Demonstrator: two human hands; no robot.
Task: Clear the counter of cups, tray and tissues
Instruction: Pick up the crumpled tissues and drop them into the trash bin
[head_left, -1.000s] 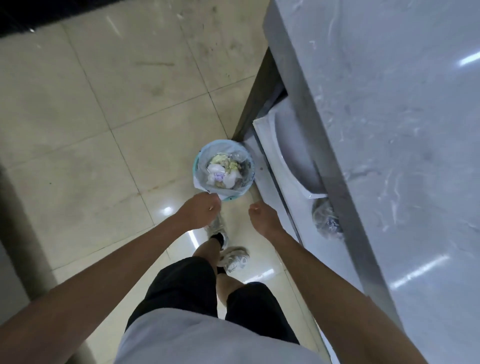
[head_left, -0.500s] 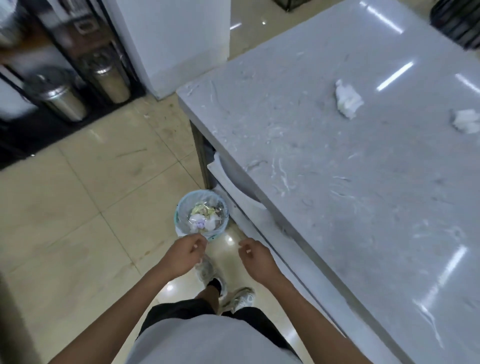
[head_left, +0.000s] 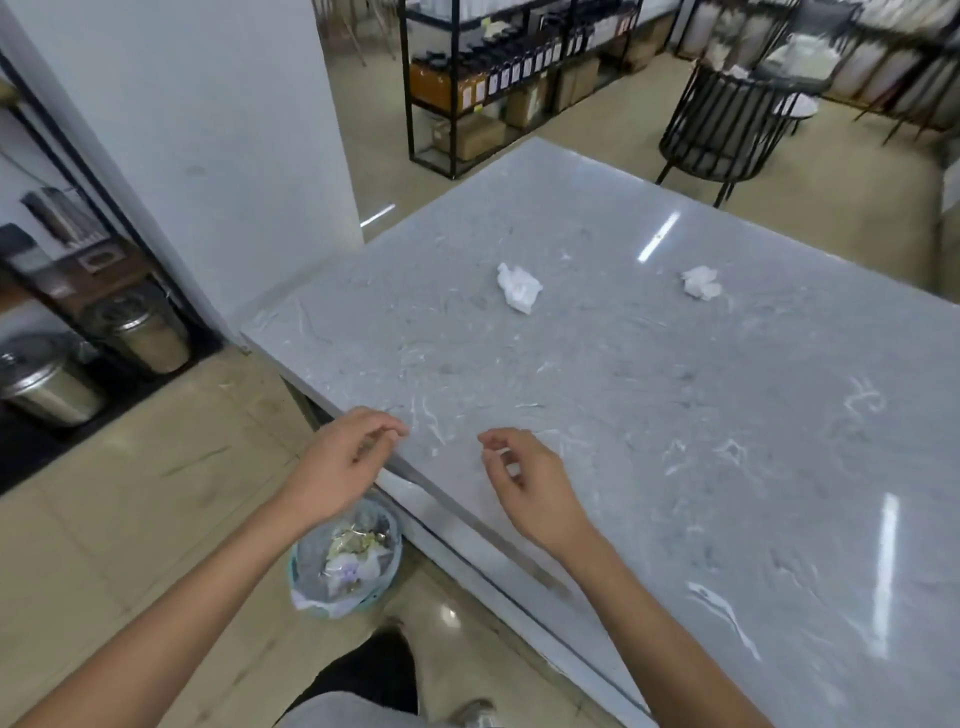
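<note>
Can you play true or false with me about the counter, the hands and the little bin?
1. Two crumpled tissues lie on the counter. True: the left tissue and the right tissue.
2. The left hand holds a tissue. False: it holds nothing.
3. The bin stands on the counter. False: it stands on the floor beside it.
4. The right hand is over the counter. True.
5. A cup stands on the counter. False: none is in view.
</note>
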